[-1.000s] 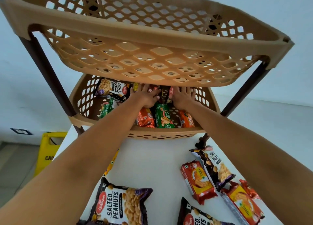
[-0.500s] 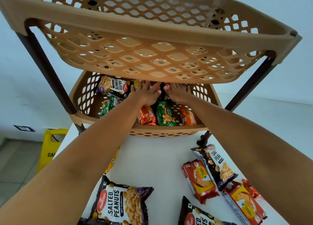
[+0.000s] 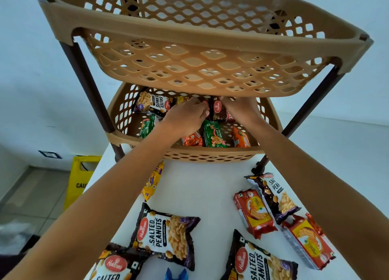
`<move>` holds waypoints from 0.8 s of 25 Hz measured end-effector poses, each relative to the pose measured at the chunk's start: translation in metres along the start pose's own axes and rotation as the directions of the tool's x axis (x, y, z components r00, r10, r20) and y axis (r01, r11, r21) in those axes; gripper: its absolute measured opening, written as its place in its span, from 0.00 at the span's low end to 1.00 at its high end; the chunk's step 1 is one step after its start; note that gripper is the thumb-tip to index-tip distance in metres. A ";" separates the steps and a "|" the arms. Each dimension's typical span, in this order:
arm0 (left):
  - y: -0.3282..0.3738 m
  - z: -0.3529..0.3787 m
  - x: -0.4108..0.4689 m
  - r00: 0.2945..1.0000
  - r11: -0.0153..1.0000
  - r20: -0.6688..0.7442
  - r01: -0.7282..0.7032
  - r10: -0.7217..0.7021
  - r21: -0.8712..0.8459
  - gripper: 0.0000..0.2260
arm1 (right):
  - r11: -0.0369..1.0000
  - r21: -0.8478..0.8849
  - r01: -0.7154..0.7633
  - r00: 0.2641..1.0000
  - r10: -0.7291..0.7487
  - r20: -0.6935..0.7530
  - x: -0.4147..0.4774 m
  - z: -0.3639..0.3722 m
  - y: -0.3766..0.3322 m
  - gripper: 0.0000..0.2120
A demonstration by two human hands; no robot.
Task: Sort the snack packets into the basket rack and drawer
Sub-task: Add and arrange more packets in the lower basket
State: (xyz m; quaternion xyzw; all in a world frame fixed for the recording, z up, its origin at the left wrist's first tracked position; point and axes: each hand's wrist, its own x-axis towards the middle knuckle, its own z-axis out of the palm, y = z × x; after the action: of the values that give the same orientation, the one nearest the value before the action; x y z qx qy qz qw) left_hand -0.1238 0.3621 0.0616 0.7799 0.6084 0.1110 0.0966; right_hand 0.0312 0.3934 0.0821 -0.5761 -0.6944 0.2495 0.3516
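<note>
A tan two-tier basket rack stands on the white table [image 3: 200, 185]. Its upper basket [image 3: 189, 33] looks empty. The lower basket [image 3: 210, 155] holds a salted peanuts packet [image 3: 153, 104], green packets [image 3: 213, 135] and orange packets [image 3: 192, 138]. Both of my hands reach into the lower basket. My left hand [image 3: 187, 115] and my right hand [image 3: 242, 109] hold a dark maroon packet [image 3: 221, 111] upright between them at the back. The upper basket hides my right fingertips.
On the table lie several salted peanuts packets [image 3: 166, 233], two red biscuit packs [image 3: 253, 212] and a yellow packet [image 3: 153, 180] partly under my left arm. A blue object [image 3: 176, 275] shows at the bottom edge. A yellow caution sign [image 3: 80, 178] stands on the floor at the left.
My hands drew closer together at the back of the lower basket, and a maroon packet now stands between them. The view pulled back and shifted, showing more of the table.
</note>
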 end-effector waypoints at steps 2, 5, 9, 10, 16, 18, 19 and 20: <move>0.007 -0.004 -0.025 0.997 1.000 -0.068 -0.029 0.028 -0.008 0.17 | 1.000 -0.022 -0.017 1.000 0.017 0.009 -0.034 -0.017 -0.005 0.13; 0.008 -0.002 -0.055 0.987 0.999 -0.159 0.025 -0.030 -0.035 0.16 | 0.997 -0.003 0.076 0.992 -0.076 -0.103 -0.096 -0.038 -0.003 0.10; 0.005 0.007 -0.070 0.969 0.990 -0.207 0.134 -0.138 -0.035 0.15 | 0.987 -0.143 0.071 0.995 -0.079 -0.052 -0.172 -0.039 0.026 0.09; 0.006 0.009 -0.072 0.964 0.987 -0.208 0.158 -0.163 -0.042 0.15 | 0.981 -0.196 -0.010 1.000 0.015 0.026 -0.185 -0.034 0.036 0.10; -0.001 0.006 -0.076 0.932 0.948 -0.194 0.281 -0.306 -0.147 0.14 | 0.779 -0.612 -0.135 0.957 0.263 0.125 -0.227 -0.005 0.070 0.32; -0.002 -0.001 -0.076 0.918 0.925 -0.166 0.328 -0.360 -0.193 0.14 | 0.782 -0.602 -0.162 0.948 0.292 0.124 -0.227 -0.006 0.070 0.32; -0.004 -0.004 -0.075 0.915 0.917 -0.143 0.347 -0.376 -0.196 0.14 | 0.796 -0.579 -0.177 0.948 0.297 0.118 -0.226 -0.007 0.068 0.31; -0.005 -0.007 -0.072 0.918 0.915 -0.105 0.360 -0.382 -0.184 0.15 | 0.818 -0.544 -0.186 0.950 0.291 0.113 -0.224 -0.009 0.065 0.31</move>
State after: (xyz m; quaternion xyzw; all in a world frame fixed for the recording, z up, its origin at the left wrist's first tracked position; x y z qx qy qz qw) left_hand -0.1479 0.2933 0.0627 0.6299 0.7398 0.1934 0.1359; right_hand 0.0984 0.1878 -0.0064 -0.7064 -0.6883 0.1458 0.0776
